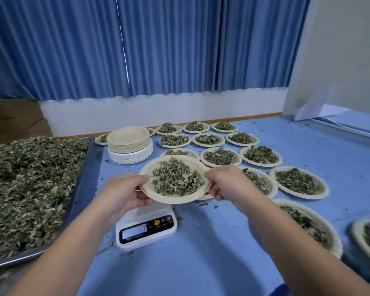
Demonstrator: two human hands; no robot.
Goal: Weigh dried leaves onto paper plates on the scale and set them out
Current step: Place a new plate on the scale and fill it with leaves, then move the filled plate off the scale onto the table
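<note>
Curtains (158, 45): blue, pleated, across the upper frame above a white wall band.
Table (201, 263): blue surface, filling the lower and right frame, flecked with leaf crumbs.
Tray (88, 167): metal, at the left edge of the frame, heaped with dried leaves (26, 189).
Filled plates (220, 156): paper, set out in rows from centre to right of the frame, each with a leaf pile; two more at the lower right, blurred.
Stack of empty plates (129, 146): left of centre, beige ones on top of white ones, just beside the tray's far corner.
Held plate (173, 199): centre of the frame, loaded with leaves, raised above the scale and tilted slightly, clear of its platform.
Scale (146, 229): white, below centre, display lit, reading too blurred to tell.
Left hand (124, 193): fingers closed on the plate's left rim, thumb on top.
Right hand (229, 182): fingers pinching the plate's right rim.
</note>
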